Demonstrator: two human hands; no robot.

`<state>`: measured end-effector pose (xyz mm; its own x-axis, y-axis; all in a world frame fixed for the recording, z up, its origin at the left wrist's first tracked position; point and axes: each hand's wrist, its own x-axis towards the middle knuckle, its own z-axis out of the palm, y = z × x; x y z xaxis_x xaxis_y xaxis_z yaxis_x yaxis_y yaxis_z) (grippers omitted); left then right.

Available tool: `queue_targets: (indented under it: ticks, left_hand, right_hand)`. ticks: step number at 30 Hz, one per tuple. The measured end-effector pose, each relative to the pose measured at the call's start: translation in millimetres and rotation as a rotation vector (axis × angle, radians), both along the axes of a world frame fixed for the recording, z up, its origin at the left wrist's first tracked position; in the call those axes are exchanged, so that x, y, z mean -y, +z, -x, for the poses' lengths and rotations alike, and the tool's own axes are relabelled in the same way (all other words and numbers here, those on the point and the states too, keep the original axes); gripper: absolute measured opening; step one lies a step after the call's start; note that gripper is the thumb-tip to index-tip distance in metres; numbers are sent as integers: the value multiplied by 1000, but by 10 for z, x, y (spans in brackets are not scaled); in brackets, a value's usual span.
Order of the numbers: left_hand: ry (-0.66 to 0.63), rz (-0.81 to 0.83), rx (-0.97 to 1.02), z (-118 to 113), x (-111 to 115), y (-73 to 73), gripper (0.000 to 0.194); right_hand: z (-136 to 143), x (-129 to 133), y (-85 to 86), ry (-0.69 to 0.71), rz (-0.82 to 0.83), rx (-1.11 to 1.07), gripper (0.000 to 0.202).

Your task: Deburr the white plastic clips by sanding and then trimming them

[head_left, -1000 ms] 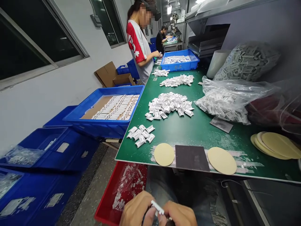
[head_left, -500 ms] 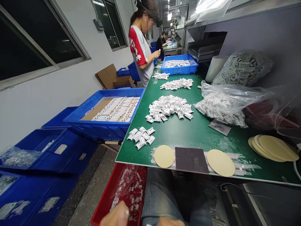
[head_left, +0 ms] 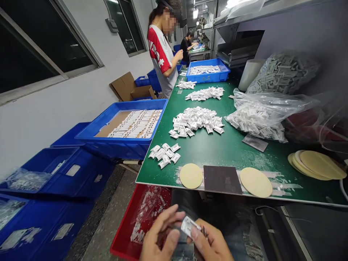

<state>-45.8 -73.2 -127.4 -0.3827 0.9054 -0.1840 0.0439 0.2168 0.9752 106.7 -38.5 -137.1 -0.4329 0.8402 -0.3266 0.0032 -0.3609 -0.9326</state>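
Note:
Above my lap, my right hand [head_left: 213,243] pinches a small white plastic part [head_left: 187,225], its hollow side facing up and my thumb across it. A small dark metal item, too unclear to name, shows beside that hand's fingers. My left hand [head_left: 159,239] is just left of the part, fingers spread and thumb apart, with nothing visibly held in it. On the green table, a small group of white plastic parts [head_left: 165,155] lies at the near left corner. Beyond it is a larger heap of similar parts [head_left: 197,121].
Along the table's front edge lie a round cream disc [head_left: 191,176], a dark square sheet [head_left: 222,179] and another disc [head_left: 256,182]. A red bin [head_left: 127,221] stands below left. Bagged parts [head_left: 255,117] sit at right. Blue crates [head_left: 89,136] line the left; a co-worker [head_left: 163,54] stands beyond.
Both hands have risen into fuller view from the bottom edge. The white part now shows clearly in my right hand, and my left fingers are spread. The view has shifted slightly.

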Motion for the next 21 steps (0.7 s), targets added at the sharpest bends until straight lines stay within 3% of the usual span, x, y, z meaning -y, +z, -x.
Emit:
queue_targets:
  ticks: [3, 7, 11, 15, 21]
  left_hand:
    - [32, 13, 172, -355, -150, 206, 35]
    - [111, 71, 361, -419, -352, 397, 33]
    - [47, 109, 547, -423, -440, 509, 36]
    - [-20, 136, 571, -512, -429, 578, 34]
    - [-65, 145, 623, -603, -392, 582, 30]
  right_hand:
    - [-80, -9, 65, -5, -57, -28, 67]
    - [-375, -61, 253, 74, -177, 112, 58]
    - [-704, -156, 469, 161, -581, 394, 39]
    - [-799, -222, 553, 170, -1004, 572, 40]
    - [-721, -284, 595, 82, -1310, 711, 47]
